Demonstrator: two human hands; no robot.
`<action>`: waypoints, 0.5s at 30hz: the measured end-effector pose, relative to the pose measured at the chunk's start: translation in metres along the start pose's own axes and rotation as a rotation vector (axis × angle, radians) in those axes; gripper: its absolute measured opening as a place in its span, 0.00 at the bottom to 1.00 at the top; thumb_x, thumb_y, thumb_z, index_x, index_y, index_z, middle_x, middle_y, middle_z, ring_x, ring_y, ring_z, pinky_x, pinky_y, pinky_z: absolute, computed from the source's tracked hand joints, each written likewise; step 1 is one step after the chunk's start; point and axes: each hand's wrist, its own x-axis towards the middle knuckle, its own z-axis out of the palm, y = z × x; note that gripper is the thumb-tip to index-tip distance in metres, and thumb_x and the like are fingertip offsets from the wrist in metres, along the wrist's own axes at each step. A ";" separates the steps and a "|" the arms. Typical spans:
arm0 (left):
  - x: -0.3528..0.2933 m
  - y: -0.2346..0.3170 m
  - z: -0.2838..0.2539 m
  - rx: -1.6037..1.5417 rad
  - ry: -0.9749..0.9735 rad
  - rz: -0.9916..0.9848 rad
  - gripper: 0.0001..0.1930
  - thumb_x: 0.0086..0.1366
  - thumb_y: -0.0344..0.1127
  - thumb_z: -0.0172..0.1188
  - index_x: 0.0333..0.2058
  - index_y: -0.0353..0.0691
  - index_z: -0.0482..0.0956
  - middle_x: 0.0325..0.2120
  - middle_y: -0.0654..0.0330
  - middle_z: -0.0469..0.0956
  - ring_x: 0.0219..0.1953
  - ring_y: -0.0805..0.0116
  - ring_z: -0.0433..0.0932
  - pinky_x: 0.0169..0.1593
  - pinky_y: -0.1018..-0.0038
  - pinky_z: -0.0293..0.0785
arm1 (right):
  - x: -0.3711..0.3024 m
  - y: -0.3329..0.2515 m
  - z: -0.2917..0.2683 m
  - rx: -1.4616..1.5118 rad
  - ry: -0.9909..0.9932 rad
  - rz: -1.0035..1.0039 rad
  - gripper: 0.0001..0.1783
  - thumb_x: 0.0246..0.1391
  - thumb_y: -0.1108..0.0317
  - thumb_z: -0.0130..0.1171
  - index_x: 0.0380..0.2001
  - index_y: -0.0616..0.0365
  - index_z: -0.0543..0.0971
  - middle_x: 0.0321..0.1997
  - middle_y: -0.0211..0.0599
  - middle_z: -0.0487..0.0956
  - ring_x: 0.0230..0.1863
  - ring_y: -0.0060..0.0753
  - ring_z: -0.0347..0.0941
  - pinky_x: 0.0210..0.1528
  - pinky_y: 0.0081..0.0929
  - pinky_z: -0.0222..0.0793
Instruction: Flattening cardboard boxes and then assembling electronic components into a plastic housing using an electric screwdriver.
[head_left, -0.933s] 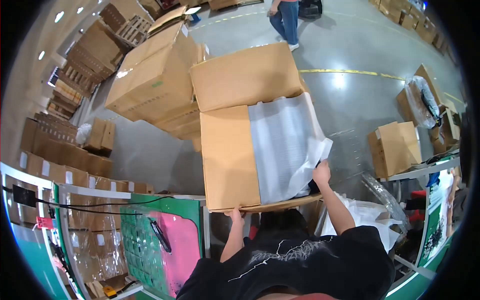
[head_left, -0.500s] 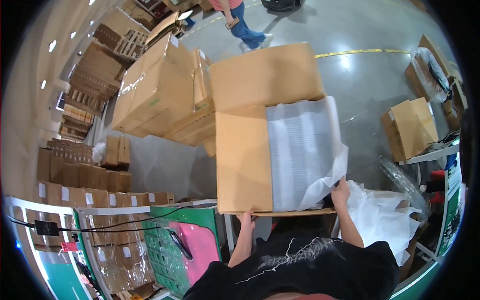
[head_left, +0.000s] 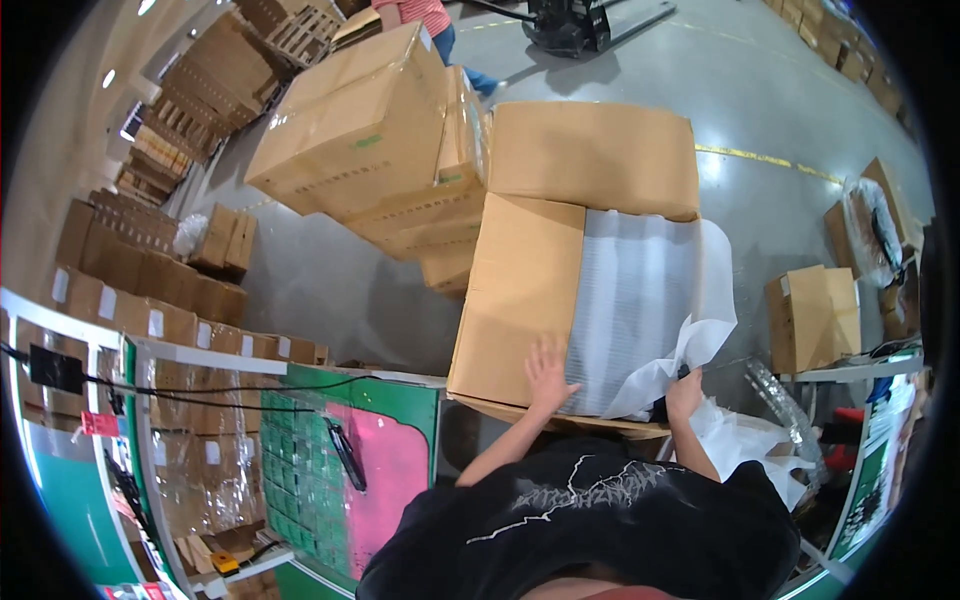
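In front of me stands an open cardboard box [head_left: 520, 290], its left flap folded inward and its far flap standing out. Inside, tightly packed sheets lie under translucent white foam wrap [head_left: 635, 300], whose loose edge curls up on the right. My left hand [head_left: 547, 378] is open, fingers spread over the left flap beside the foam, slightly blurred. At the near right corner my right hand [head_left: 684, 396] is closed next to the loose foam. A small dark end shows at its fingers; what it holds is hidden.
Large sealed cartons [head_left: 350, 130] stand left of the box. A green bench [head_left: 400, 400] with a pink mat [head_left: 385, 460] and a black-handled tool [head_left: 345, 455] is at lower left. Crumpled white foam [head_left: 745, 440] lies right. Beyond are a pallet jack [head_left: 565, 25] and a person [head_left: 430, 15].
My left hand has let go of the near edge and moved up onto the left flap, fingers spread. My right hand stays at the corner. The view has shifted; the person is now partly behind cartons.
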 end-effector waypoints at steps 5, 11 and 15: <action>0.010 -0.019 0.035 0.185 -0.081 0.206 0.52 0.42 0.38 0.70 0.65 0.50 0.49 0.65 0.49 0.44 0.66 0.45 0.44 0.64 0.48 0.46 | -0.002 -0.005 0.002 -0.045 -0.088 0.068 0.25 0.44 0.75 0.48 0.49 0.70 0.64 0.50 0.57 0.70 0.47 0.60 0.70 0.48 0.47 0.66; -0.006 0.005 -0.034 0.097 -0.023 0.193 0.40 0.46 0.25 0.60 0.61 0.51 0.59 0.65 0.49 0.45 0.65 0.46 0.48 0.62 0.49 0.52 | -0.004 -0.001 0.000 -0.081 -0.050 -0.001 0.26 0.43 0.73 0.50 0.49 0.68 0.64 0.48 0.56 0.72 0.44 0.61 0.71 0.48 0.48 0.67; -0.012 -0.004 -0.099 -0.261 0.129 0.200 0.37 0.45 0.23 0.56 0.58 0.45 0.61 0.58 0.45 0.60 0.58 0.44 0.62 0.58 0.58 0.61 | 0.000 -0.017 -0.014 -0.090 -0.111 0.003 0.25 0.43 0.73 0.49 0.48 0.68 0.65 0.49 0.56 0.72 0.46 0.63 0.70 0.48 0.49 0.66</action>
